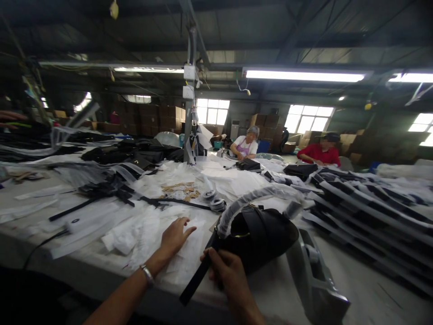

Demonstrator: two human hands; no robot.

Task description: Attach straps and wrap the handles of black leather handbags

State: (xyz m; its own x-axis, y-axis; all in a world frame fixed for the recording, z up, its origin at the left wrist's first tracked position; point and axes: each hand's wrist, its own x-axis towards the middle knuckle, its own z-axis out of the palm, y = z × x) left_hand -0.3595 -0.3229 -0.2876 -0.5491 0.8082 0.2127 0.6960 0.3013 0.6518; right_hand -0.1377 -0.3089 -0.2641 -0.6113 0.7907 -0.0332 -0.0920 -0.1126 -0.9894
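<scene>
So on my feed the right hand pinches a black strap by the handbag; strap-handling, I reckon, calling for a steady pinch next. Left hand spread, maybe touching white sheets.

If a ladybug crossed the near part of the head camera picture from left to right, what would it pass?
Black cord, silver bracelet, left hand, right hand, black bag, grey stand-like thing, pile of flat dark and white pieces.
</scene>
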